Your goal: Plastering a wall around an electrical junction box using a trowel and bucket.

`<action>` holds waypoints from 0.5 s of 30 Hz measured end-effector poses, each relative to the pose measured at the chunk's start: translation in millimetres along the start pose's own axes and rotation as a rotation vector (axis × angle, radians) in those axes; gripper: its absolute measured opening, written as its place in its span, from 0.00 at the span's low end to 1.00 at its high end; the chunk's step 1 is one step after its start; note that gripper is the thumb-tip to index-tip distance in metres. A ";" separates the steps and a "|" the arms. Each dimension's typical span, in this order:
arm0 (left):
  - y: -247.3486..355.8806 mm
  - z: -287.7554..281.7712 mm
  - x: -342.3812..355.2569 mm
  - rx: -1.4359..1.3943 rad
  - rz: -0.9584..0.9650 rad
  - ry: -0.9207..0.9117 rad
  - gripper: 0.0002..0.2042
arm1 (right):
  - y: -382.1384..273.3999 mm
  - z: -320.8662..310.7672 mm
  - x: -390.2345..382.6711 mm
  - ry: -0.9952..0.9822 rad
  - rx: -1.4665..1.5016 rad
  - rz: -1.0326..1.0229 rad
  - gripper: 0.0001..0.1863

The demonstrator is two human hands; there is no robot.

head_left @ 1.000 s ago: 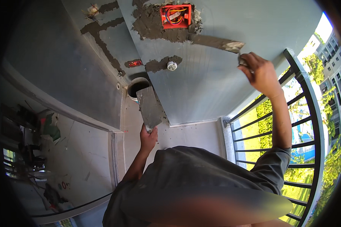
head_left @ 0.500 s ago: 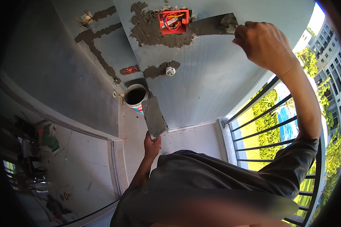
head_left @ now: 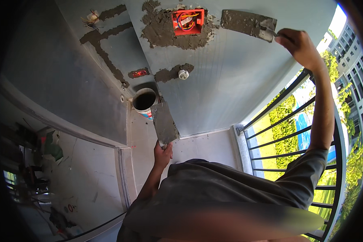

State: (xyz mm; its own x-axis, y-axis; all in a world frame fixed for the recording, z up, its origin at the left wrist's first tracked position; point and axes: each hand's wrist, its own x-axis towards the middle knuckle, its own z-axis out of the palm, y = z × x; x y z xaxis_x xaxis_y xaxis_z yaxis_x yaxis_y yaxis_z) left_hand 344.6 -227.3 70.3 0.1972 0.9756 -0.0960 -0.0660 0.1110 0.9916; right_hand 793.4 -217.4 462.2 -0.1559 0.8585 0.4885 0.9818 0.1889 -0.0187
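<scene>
In my raised right hand (head_left: pixel 300 46) is the handle of a plastering trowel (head_left: pixel 246 23), its flat blade smeared with grey mortar. The blade stands to the right of a red electrical box (head_left: pixel 188 22) with coloured wires inside, apart from it. Rough wet mortar (head_left: pixel 159 30) surrounds that box on the wall. Lower down, my left hand (head_left: pixel 163 155) is closed round the grip of a flat mortar board (head_left: pixel 164 124), which is coated with a thin grey film. Beyond the board stands a bucket (head_left: pixel 145 100), dark inside.
A white pipe fitting (head_left: pixel 183 74) juts from the wall beside a mortar patch. On the adjoining wall are filled channels (head_left: pixel 103 52), a small red box (head_left: pixel 139 73) and loose wires (head_left: pixel 92 18). A metal railing (head_left: pixel 286 137) runs along the right; a doorway frame (head_left: pixel 123 177) is at left.
My right hand has drawn the trowel rightward and slightly down, away from the red box's edge. Bare wall now shows between them. My left hand and the board have hardly moved.
</scene>
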 end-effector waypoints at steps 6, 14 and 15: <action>1.5 2.3 -2.8 -0.089 -0.078 0.038 0.04 | -61.3 134.3 -63.5 0.046 1.363 0.450 0.16; 6.7 4.1 -1.1 -0.137 -0.128 0.010 0.07 | -177.1 212.4 -45.3 0.276 1.793 0.529 0.20; 8.1 4.4 -3.5 -0.161 -0.132 0.026 0.08 | -182.4 217.9 -42.5 0.245 1.842 0.556 0.18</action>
State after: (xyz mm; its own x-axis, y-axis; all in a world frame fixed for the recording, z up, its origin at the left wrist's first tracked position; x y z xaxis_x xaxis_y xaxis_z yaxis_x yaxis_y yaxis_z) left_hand 347.6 -230.7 79.0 0.1896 0.9549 -0.2285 -0.1972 0.2650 0.9439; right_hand 597.3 -184.6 254.8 0.2603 0.9457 0.1945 -0.4182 0.2920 -0.8601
